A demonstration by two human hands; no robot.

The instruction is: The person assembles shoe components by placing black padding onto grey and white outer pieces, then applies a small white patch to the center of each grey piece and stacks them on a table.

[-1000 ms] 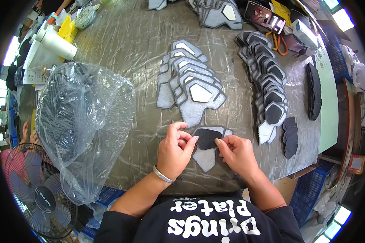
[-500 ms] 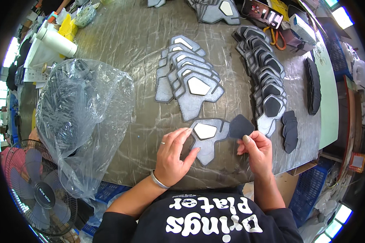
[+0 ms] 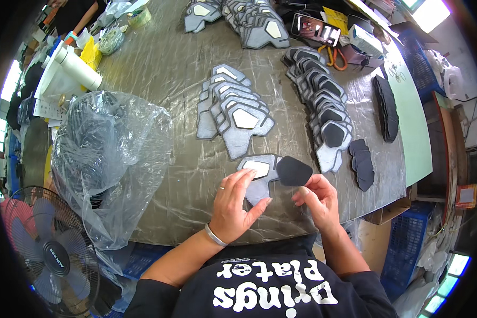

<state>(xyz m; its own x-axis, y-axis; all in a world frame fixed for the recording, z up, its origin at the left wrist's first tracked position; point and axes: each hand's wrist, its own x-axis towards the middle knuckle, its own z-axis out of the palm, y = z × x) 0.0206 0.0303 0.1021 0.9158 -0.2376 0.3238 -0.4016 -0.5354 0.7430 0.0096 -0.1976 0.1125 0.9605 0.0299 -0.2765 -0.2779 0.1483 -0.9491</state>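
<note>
We note: right hand [image 3: 314, 197] has lifted black patch [image 3: 294, 170] off grey panel [image 3: 259, 175], now pinching it at panel's 3 o'clock. Left hand [image 3: 237, 204] open, fingers pressing panel flat on table [image 3: 164, 69]. Separation looks done.

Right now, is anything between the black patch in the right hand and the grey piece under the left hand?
Nothing visible. The right hand holds the black patch just right of the grey piece, whose pale centre lies uncovered; the left hand rests on its lower part only.
</note>
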